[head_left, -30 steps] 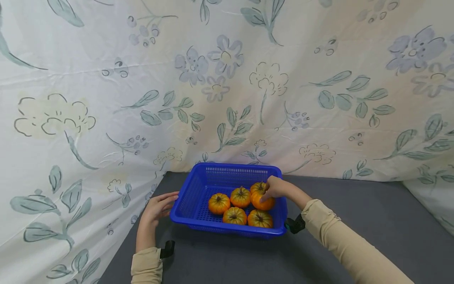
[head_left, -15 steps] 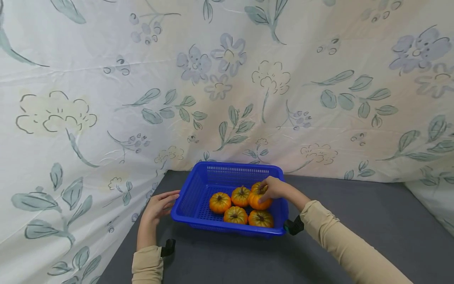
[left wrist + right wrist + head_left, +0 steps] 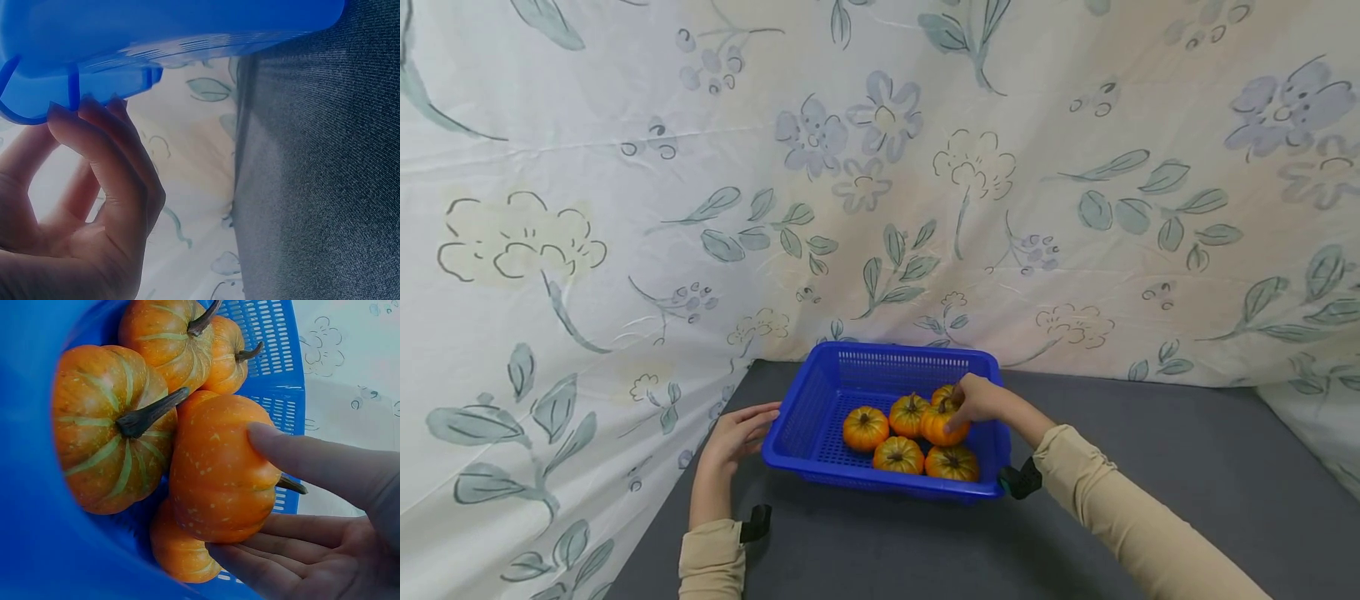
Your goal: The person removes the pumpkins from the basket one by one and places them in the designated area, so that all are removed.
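Low over the right part of a blue plastic basket point(image 3: 805, 472), my right hand point(image 3: 985, 398) holds a small orange pumpkin point(image 3: 219, 472) between its thumb and fingers. The stem of this pumpkin points sideways towards the palm in the right wrist view. Around it in the basket lie several other small pumpkins, among them a left one point(image 3: 865, 429), a front one point(image 3: 898, 456) and a front-right one point(image 3: 952, 463). One at the back right point(image 3: 943, 392) is partly hidden by my right hand. My left hand point(image 3: 733, 437) touches the basket's left rim with its fingertips, its fingers loosely bent.
The basket stands on a dark grey tabletop point(image 3: 880, 542). Behind and to the left hangs a pale cloth point(image 3: 880, 275) with a flower and leaf print. A black wrist camera point(image 3: 1021, 481) sits close to the basket's right front corner.
My right hand has shifted the pumpkin it holds a little to the left, towards the middle pumpkin. My left hand has stayed at the basket's left rim.
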Demonstrator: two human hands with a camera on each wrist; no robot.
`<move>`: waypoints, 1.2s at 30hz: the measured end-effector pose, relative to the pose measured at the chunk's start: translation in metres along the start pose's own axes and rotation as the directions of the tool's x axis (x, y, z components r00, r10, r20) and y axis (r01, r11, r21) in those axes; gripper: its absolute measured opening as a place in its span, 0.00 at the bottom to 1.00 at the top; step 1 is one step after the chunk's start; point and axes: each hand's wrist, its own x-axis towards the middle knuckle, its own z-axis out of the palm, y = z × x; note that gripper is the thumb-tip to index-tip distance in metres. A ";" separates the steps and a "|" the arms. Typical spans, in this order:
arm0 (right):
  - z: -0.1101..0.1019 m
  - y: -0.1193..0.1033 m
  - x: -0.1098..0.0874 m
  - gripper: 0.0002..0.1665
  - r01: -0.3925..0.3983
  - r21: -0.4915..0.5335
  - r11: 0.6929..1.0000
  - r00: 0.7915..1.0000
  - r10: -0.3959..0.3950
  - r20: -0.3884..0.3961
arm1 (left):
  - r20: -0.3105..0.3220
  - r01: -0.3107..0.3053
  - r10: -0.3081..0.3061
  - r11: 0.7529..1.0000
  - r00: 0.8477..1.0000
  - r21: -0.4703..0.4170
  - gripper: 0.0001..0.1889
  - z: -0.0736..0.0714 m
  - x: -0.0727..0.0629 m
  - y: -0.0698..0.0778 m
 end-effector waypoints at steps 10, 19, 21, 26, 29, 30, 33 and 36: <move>0.000 -0.003 -0.002 0.36 0.003 0.002 1.000 1.000 -0.002 -0.019 | 0.009 -0.004 0.004 1.000 1.000 -0.012 0.29 -0.001 0.001 -0.002; -0.004 -0.003 -0.006 0.38 0.008 0.027 1.000 1.000 -0.007 -0.029 | 0.001 0.009 -0.009 1.000 1.000 -0.005 0.28 -0.001 0.003 -0.004; -0.004 -0.002 -0.006 0.38 0.008 0.032 0.999 0.999 -0.007 -0.035 | 0.000 0.008 -0.008 1.000 1.000 -0.006 0.28 -0.001 0.003 -0.004; -0.003 0.002 -0.007 0.37 0.027 0.062 0.998 0.998 -0.023 -0.052 | 0.002 0.004 -0.004 1.000 1.000 -0.018 0.28 -0.001 0.002 -0.003; -0.001 0.005 -0.007 0.38 0.049 0.072 0.996 0.997 -0.045 -0.055 | 0.002 0.003 -0.003 1.000 1.000 -0.020 0.29 -0.001 0.002 -0.002; -0.001 0.006 -0.007 0.38 0.055 0.078 0.995 0.997 -0.051 -0.056 | 0.001 0.002 -0.002 1.000 1.000 -0.020 0.29 -0.001 0.002 -0.002; 0.000 0.009 -0.008 0.37 0.074 0.097 0.992 0.995 -0.068 -0.067 | 0.002 0.001 -0.001 1.000 1.000 -0.016 0.29 -0.001 0.002 -0.002; -0.001 0.011 -0.011 0.37 0.088 0.125 0.988 0.993 -0.078 -0.084 | 0.004 0.001 -0.001 1.000 1.000 -0.016 0.28 -0.001 0.002 -0.002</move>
